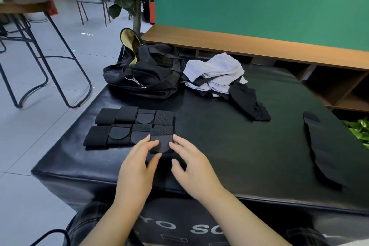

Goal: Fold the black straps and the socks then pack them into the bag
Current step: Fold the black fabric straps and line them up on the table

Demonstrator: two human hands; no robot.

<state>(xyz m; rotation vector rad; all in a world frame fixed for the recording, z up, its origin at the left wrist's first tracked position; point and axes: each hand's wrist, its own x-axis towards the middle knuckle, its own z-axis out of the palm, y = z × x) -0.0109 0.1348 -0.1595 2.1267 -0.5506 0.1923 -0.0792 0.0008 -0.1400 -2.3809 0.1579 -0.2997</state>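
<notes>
Both hands on one folded black strap (161,143) at the near edge of the black padded surface (239,146): left hand (137,161) pinches its left side, right hand (191,163) grips its right side, fingers curled. It sits at the right end of two rows of folded straps (127,126). Behind them the black bag (143,74) lies unzipped, beside it the pile of white and black socks (217,76), and one unfolded strap (323,150) lies far right
</notes>
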